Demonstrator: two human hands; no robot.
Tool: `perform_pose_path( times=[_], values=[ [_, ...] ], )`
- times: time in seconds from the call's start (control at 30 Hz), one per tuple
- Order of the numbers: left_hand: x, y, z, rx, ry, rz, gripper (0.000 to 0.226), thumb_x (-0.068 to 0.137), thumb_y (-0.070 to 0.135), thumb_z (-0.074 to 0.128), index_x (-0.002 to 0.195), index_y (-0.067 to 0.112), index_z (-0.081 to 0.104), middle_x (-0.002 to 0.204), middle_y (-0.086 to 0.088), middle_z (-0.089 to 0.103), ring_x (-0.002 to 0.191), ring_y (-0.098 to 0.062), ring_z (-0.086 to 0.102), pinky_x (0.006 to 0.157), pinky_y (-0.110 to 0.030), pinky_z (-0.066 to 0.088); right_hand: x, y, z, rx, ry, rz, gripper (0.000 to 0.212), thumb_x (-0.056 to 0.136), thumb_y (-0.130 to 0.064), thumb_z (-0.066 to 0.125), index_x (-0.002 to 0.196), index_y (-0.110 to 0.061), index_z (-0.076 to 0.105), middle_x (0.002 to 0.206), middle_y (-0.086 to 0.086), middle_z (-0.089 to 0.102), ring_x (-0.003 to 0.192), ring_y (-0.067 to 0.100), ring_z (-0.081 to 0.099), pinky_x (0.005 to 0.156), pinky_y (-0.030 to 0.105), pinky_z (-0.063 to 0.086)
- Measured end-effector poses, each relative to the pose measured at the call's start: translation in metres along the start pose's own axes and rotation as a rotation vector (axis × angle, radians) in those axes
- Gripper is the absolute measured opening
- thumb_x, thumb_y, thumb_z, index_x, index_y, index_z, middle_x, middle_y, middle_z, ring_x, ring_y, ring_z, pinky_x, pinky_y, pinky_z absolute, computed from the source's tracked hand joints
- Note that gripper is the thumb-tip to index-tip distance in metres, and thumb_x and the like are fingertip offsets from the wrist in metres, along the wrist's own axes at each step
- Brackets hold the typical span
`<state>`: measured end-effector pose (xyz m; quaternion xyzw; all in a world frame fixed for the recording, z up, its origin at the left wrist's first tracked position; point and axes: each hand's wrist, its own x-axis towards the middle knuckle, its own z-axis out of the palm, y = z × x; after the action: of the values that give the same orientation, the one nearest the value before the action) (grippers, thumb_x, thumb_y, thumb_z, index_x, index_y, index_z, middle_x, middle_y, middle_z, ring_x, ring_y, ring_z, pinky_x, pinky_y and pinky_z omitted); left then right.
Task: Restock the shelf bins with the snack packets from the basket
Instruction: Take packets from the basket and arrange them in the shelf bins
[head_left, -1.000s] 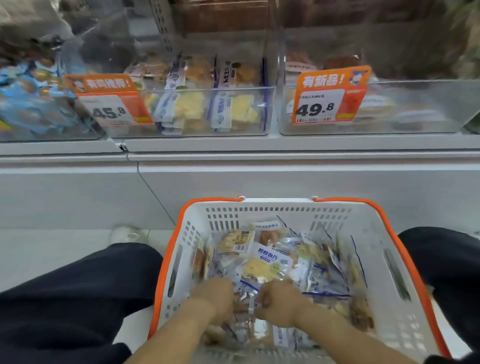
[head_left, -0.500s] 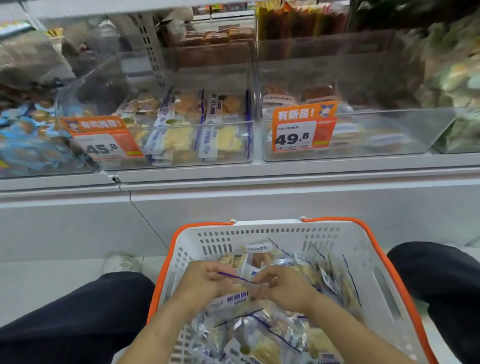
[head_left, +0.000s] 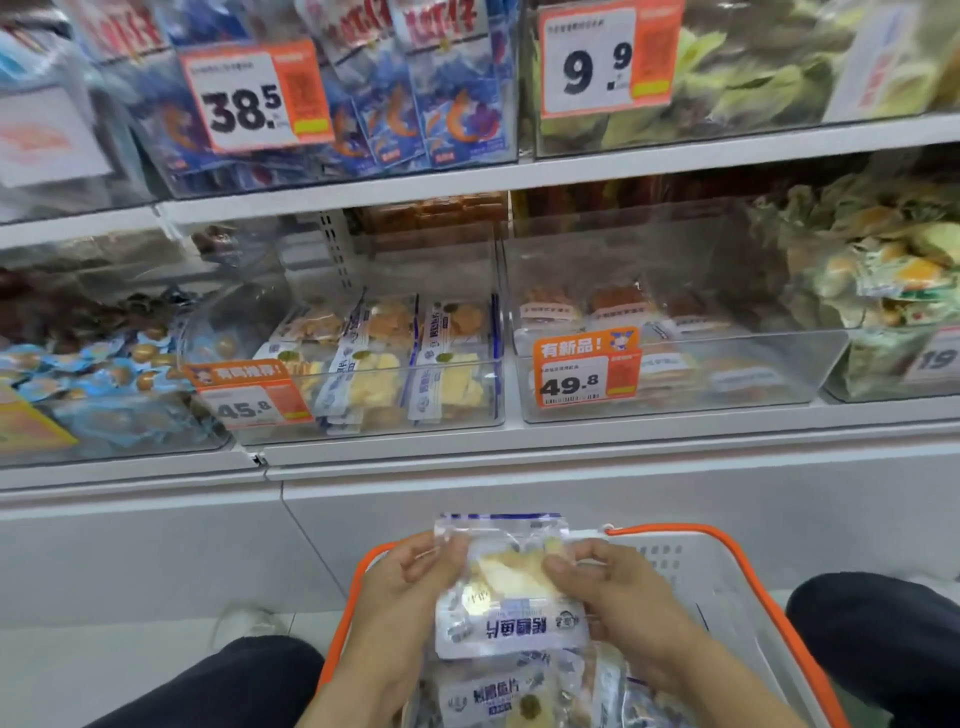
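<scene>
Above the near white orange-rimmed plastic basket (head_left: 727, 587), my left hand (head_left: 410, 582) and right hand (head_left: 613, 592) pinch a clear yellow-filled snack packet (head_left: 509, 587), lifted, next needing carrying to the far clear plastic bin (head_left: 374, 415) of matching packets.

Both hands (head_left: 410, 577) lifted packets (head_left: 506, 587) (a stack) from basket (head_left: 727, 582).
</scene>
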<state>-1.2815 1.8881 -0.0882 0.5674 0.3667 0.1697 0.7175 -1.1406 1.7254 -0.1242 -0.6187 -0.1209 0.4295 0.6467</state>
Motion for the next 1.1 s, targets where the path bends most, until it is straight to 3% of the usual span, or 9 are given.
perform_pose_path(
  times=[0.07,0.17,0.27,0.47,0.6,0.77,0.87,0.97,1.1],
  values=[
    [-0.005,0.011,0.006,-0.026,-0.140,-0.085,0.047,0.077,0.032,0.080,0.114,0.005,0.069,0.106,-0.016,0.074,0.100,-0.033,0.071,0.096,-0.048,0.051,-0.005,-0.009,0.003,0.132,0.052,-0.035,0.046,0.077,-0.026,0.078,0.108,0.004,0.061,0.102,0.024,0.073,0.097,0.044,0.070,0.089,0.057,0.055],
    [-0.015,0.021,0.020,-0.097,-0.193,-0.098,0.032,0.082,0.011,0.073,0.111,-0.002,0.069,0.102,-0.020,0.074,0.091,-0.034,0.073,0.075,-0.039,0.059,-0.015,-0.023,0.006,0.257,0.048,-0.021,0.041,0.079,-0.017,0.076,0.105,0.009,0.056,0.104,0.028,0.072,0.093,0.045,0.071,0.079,0.051,0.058],
    [-0.020,0.033,0.032,-0.046,-0.125,-0.014,0.021,0.090,0.001,0.065,0.111,0.000,0.068,0.096,-0.020,0.075,0.084,-0.032,0.074,0.063,-0.034,0.059,-0.024,-0.036,0.008,0.180,0.048,0.013,0.075,0.067,-0.019,0.091,0.119,0.017,0.051,0.104,0.027,0.072,0.097,0.043,0.071,0.071,0.046,0.061],
    [-0.017,0.077,0.024,0.381,-0.108,0.286,0.014,0.096,0.013,0.062,0.105,0.018,0.070,0.093,0.004,0.077,0.087,-0.016,0.074,0.081,-0.041,0.060,-0.047,-0.071,0.010,-0.168,0.167,-0.253,0.062,0.061,0.000,0.093,0.114,-0.018,0.066,0.094,0.007,0.075,0.075,0.034,0.073,0.074,0.055,0.060],
    [-0.019,0.111,0.015,0.386,-0.131,0.404,0.014,0.097,0.016,0.060,0.108,0.018,0.068,0.093,0.003,0.077,0.082,-0.017,0.074,0.068,-0.034,0.058,-0.054,-0.097,0.028,-0.249,0.123,-0.430,0.081,0.068,0.007,0.085,0.117,-0.053,0.061,0.102,-0.004,0.071,0.072,0.037,0.071,0.067,0.047,0.062],
    [-0.002,0.135,0.008,0.353,0.005,0.548,0.020,0.095,0.022,0.063,0.114,0.018,0.060,0.082,-0.001,0.076,0.067,-0.014,0.072,0.049,-0.025,0.050,-0.045,-0.120,0.055,-0.375,0.153,-0.520,0.084,0.074,0.007,0.082,0.123,-0.056,0.057,0.098,-0.004,0.071,0.068,0.027,0.073,0.068,0.039,0.062],
    [0.021,0.153,-0.001,0.554,0.062,0.666,0.037,0.097,0.035,0.058,0.132,0.024,0.053,0.099,0.010,0.071,0.087,-0.002,0.067,0.069,-0.024,0.055,-0.031,-0.144,0.070,-0.495,0.188,-0.613,0.065,0.078,0.002,0.080,0.116,-0.049,0.063,0.089,-0.010,0.072,0.062,0.012,0.070,0.063,0.022,0.057],
    [0.048,0.169,-0.019,0.990,0.204,0.811,0.059,0.099,0.049,0.045,0.150,0.022,0.033,0.136,0.008,0.050,0.125,-0.009,0.046,0.105,-0.032,0.041,-0.006,-0.184,0.088,-0.658,0.269,-0.663,0.063,0.081,-0.010,0.081,0.129,-0.040,0.055,0.089,-0.012,0.069,0.056,0.004,0.065,0.056,0.014,0.050],
    [0.074,0.173,-0.043,1.411,0.225,0.735,0.058,0.100,0.056,0.023,0.142,0.022,0.042,0.142,0.001,0.042,0.136,-0.020,0.029,0.115,-0.037,0.022,0.043,-0.233,0.111,-1.052,0.363,-0.666,0.061,0.080,-0.022,0.080,0.138,-0.022,0.059,0.109,0.000,0.072,0.098,0.017,0.068,0.092,0.027,0.051]
  ],
)
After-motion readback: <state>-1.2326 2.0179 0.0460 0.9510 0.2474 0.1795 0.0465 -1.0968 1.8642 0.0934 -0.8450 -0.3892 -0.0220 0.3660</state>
